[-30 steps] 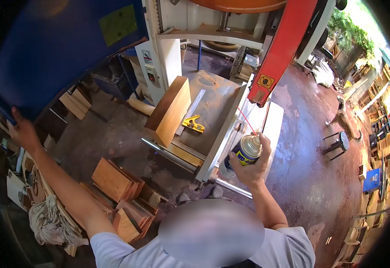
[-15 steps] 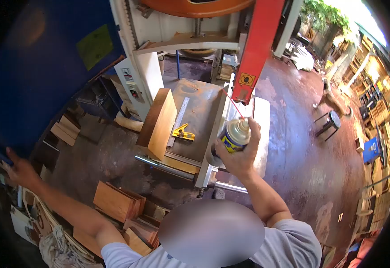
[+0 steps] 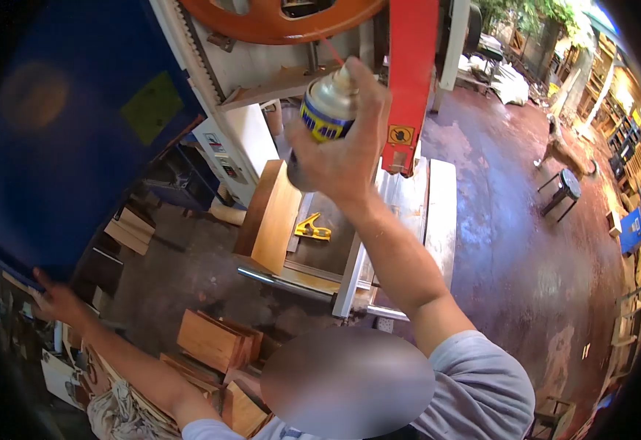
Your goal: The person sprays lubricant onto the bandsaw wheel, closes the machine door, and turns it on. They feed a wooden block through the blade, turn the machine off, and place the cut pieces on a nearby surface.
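Observation:
My right hand [image 3: 346,143] is wrapped round a spray can [image 3: 328,110] with a blue and yellow label. The can's thin red straw points up at the rim of an orange wheel [image 3: 284,28] in the open upper housing of a bandsaw. At the far left, my left hand [image 3: 58,299] holds the lower edge of the large blue door [image 3: 56,183]. Below the can, a thick wood block [image 3: 273,220] stands on the saw table, beside a yellow combination square [image 3: 312,228].
A red guard column [image 3: 411,66] rises right of the can. Wood offcuts [image 3: 214,341] are stacked on the floor below the table. Further right are a black stool [image 3: 568,185], a brown dog [image 3: 557,147] and wood-filled shelves along the wall.
My right hand has raised the can from above the saw table up to the orange wheel. My left hand still holds the door edge. The whole view has shifted somewhat.

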A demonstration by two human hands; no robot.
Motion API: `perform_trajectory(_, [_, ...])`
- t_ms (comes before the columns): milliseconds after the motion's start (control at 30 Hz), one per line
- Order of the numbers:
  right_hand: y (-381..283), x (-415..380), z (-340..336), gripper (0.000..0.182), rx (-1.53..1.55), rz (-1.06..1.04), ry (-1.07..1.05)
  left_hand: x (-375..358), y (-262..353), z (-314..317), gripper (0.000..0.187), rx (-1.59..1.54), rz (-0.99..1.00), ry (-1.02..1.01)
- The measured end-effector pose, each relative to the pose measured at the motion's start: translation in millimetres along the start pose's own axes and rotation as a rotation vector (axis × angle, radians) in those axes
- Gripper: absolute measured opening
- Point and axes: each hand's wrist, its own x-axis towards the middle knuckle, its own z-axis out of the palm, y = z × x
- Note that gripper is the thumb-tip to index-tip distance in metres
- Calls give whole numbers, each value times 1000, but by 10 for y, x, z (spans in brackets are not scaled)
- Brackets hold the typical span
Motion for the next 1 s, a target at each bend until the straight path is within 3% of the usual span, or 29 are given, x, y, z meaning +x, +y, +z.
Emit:
perform_trajectory(67, [39, 251, 69, 82, -93, -12, -16, 6, -86, -6, 64, 105, -225, -58])
perform_trajectory(100, [77, 338, 95, 82, -92, 59, -39, 42, -213, -16, 64, 68, -235, -84])
perform_trajectory(467, [534, 604, 568, 79, -74, 27, 24, -37, -116, 81, 67, -16, -111, -29])
perform_trajectory(633, [492, 656, 682, 81, -128, 131, 1, -24, -108, 68, 70, -9, -96, -40])
perform_trajectory(1000, [507, 662, 716, 80, -140, 144, -15, -9, -106, 76, 76, -25, -97, -23])
